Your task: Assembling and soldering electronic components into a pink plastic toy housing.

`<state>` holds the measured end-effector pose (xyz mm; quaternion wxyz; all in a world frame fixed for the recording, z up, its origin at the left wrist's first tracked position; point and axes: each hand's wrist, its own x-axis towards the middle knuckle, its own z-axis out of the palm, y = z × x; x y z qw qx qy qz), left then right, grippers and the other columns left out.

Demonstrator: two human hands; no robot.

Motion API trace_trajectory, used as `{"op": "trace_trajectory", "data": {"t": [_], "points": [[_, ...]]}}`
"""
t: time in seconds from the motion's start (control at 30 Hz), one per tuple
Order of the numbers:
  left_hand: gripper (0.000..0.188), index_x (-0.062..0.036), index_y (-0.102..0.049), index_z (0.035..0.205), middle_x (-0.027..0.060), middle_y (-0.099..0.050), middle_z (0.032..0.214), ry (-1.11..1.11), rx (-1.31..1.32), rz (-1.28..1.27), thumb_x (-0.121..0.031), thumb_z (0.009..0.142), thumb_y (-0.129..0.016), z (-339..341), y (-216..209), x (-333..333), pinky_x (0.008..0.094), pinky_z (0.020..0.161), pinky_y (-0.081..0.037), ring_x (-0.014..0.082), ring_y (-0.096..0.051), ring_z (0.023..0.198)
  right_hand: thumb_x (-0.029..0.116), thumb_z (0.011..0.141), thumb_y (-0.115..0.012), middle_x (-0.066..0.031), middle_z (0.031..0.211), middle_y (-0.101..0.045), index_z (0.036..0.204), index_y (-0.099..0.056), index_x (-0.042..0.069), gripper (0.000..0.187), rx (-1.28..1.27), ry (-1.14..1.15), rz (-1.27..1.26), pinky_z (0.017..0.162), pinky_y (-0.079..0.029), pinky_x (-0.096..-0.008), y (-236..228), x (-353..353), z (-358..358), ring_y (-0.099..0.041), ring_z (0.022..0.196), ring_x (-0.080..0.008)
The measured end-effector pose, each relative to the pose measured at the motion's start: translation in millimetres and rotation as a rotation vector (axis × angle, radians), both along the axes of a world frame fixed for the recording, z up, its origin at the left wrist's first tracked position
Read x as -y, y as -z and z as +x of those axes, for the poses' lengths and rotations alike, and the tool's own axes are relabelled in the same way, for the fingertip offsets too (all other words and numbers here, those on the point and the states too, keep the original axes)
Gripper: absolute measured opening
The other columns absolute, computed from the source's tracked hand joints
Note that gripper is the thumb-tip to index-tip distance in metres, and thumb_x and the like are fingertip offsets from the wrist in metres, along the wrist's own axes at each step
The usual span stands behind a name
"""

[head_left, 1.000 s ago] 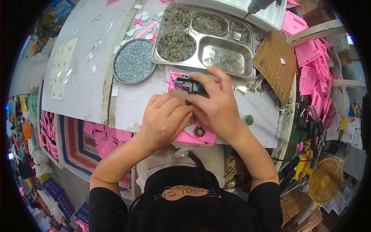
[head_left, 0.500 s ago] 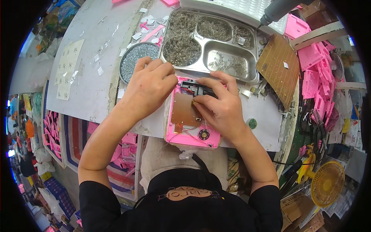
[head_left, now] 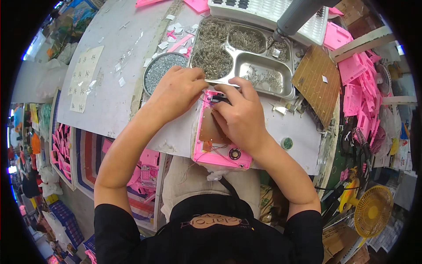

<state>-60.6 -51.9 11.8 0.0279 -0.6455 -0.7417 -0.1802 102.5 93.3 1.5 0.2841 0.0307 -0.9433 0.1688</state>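
Observation:
In front of me lies an open pink plastic casing [head_left: 222, 159] with a brown circuit board [head_left: 210, 127], a small round speaker [head_left: 234, 153] and thin wires inside. A black plastic part [head_left: 218, 97] sits near its far end. My left hand [head_left: 181, 90] is closed at the casing's far left corner, fingers curled and pinched; whatever they hold is hidden. Over the far right side, my right hand [head_left: 244, 118] bends its fingers around the black part, its thumb low over the board. This hand covers much of the casing's right half.
Just beyond the casing stand a metal compartment tray [head_left: 263, 88] of small springs and a round dish [head_left: 163, 70] of small metal pieces. A grey electric screwdriver [head_left: 299, 17] hangs at upper right. A brown board [head_left: 317, 86] and pink parts [head_left: 361, 88] lie right.
My right hand has shifted slightly up and left over the casing, covering more of the black part and board. The left hand stays at the far left corner. The view has shifted a little.

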Motion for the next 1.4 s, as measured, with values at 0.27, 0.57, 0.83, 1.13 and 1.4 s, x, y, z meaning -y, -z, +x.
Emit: {"op": "trace_trajectory", "data": {"t": [0.27,0.57,0.83,1.13,1.4], "points": [[0.013,-0.0089,-0.068,0.088,0.0042,-0.064,0.090,0.093,0.084,0.078,-0.008,0.078,-0.076,25.4,-24.9,13.2,0.0390,0.078,-0.049,0.0261,-0.065,0.087,0.017,0.073,-0.077,0.0007,0.088,-0.064,0.076,-0.074,0.012,0.007,0.004,0.038,-0.087,0.082,-0.045,-0.0411,4.6,2.4,10.6,-0.055,0.093,-0.0249],[0.030,-0.0024,-0.068,0.115,0.0131,-0.068,0.100,-0.135,0.834,0.196,0.004,0.085,-0.067,84.6,-7.3,8.8,0.0341,0.067,-0.056,0.0249,-0.069,0.077,0.016,0.069,-0.085,0.0008,0.075,-0.060,0.079,-0.074,0.013,0.015,-0.103,0.050,-0.319,0.078,-0.043,-0.0385,9.8,-16.8,47.0,-0.054,0.079,-0.0234],[0.015,0.0024,-0.070,0.104,0.0088,-0.070,0.089,-0.023,0.731,0.201,0.002,0.089,-0.069,89.8,7.4,-23.6,0.0269,0.063,-0.055,0.0142,-0.068,0.070,0.020,0.071,-0.086,-0.0017,0.071,-0.060,0.078,-0.074,0.011,0.017,-0.037,0.110,-0.451,0.073,-0.041,-0.0369,10.8,-30.0,64.3,-0.052,0.074,-0.0229],[0.004,0.0020,-0.070,0.095,0.0069,-0.066,0.082,-0.171,1.066,0.116,0.001,0.092,-0.067,95.7,-0.9,-26.8,0.0261,0.054,-0.053,0.0126,-0.065,0.060,0.018,0.072,-0.085,-0.0023,0.071,-0.059,0.079,-0.073,0.010,0.016,0.023,0.072,-0.479,0.073,-0.041,-0.0370,13.0,-38.0,67.8,-0.052,0.075,-0.0236],[0.009,-0.0011,-0.069,0.094,0.0093,-0.064,0.085,-0.169,0.779,0.155,0.002,0.085,-0.071,99.2,-0.3,-20.9,0.0336,0.059,-0.049,0.0205,-0.063,0.068,0.002,0.090,-0.069,-0.0022,0.095,-0.065,0.115,-0.068,0.001,0.025,-0.371,0.915,-0.737,0.076,-0.048,-0.0265,-16.2,-94.4,234.8,-0.057,0.084,-0.0102]]}}
